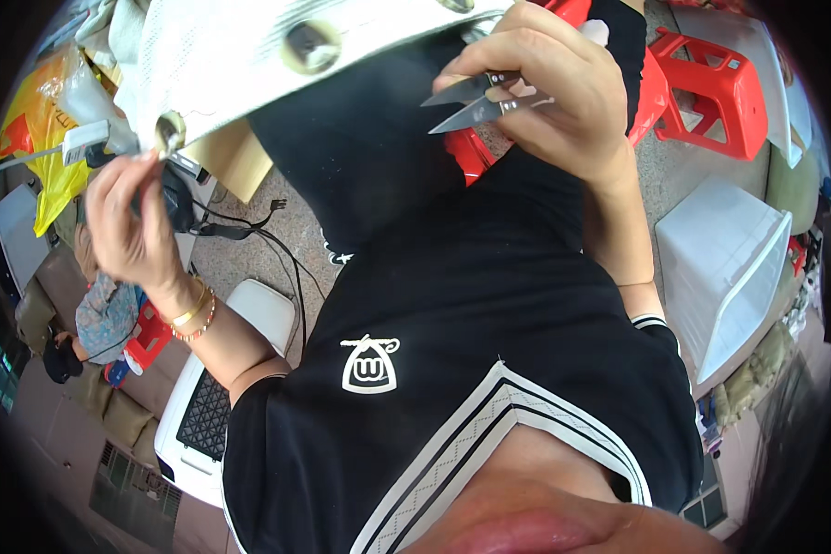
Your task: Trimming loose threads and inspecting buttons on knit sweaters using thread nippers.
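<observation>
White textured fabric [217, 69] with metal eyelets along its edge spreads across the top of the head view, over my lap. At its lower left corner, beside an eyelet [170, 132], my left hand [129, 222] pinches the edge between thumb and fingertips. My right hand [568, 97] is wrapped round a pair of small thread snips [475, 113]. Their two pointed blades stand apart and point left, just below the fabric's right part. Nothing shows between the blades. A second eyelet [310, 46] lies further along the edge, between my hands.
Red plastic stools [711, 92] and a translucent white bin [725, 263] stand on the right. At left are a yellow bag [42, 120], a white plug adapter [85, 143] and black cables [291, 254]. Another person in patterned blue clothing [108, 319] is farther left.
</observation>
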`<state>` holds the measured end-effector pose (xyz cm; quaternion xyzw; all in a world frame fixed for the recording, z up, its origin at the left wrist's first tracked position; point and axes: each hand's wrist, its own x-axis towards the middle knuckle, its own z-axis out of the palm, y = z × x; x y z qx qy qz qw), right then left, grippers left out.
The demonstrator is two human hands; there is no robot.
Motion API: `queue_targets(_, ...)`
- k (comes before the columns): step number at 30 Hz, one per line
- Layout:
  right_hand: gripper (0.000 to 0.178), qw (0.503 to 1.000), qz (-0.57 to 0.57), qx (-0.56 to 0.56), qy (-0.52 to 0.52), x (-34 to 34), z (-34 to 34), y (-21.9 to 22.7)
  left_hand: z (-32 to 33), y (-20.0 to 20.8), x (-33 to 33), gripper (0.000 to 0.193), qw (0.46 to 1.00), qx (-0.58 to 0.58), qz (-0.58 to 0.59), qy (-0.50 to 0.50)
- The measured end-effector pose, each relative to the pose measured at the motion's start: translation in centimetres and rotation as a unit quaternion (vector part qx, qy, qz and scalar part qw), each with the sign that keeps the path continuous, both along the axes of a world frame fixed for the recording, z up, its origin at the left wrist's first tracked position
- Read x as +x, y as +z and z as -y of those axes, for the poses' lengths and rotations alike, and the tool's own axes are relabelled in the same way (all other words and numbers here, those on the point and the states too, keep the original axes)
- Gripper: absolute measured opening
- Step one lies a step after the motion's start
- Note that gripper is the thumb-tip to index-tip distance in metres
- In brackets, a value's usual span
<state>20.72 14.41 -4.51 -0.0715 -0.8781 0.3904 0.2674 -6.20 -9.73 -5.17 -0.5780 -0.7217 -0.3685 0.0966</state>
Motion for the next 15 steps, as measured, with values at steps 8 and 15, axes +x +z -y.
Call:
queue_targets(8,0.041,0.990,-0.007,-0.092,-0.110,0.0,0.8,-0.2,-3.2,-1.7,0.9,0.016,0.988,-0.148,0.047,-0.025)
queue_targets(15,0.041,0.997,-0.060,-0.026,-0.044,0.0,0.3,-2.7,-4.6,2.5,3.6,0.023,0.994,-0.056,0.088,0.035)
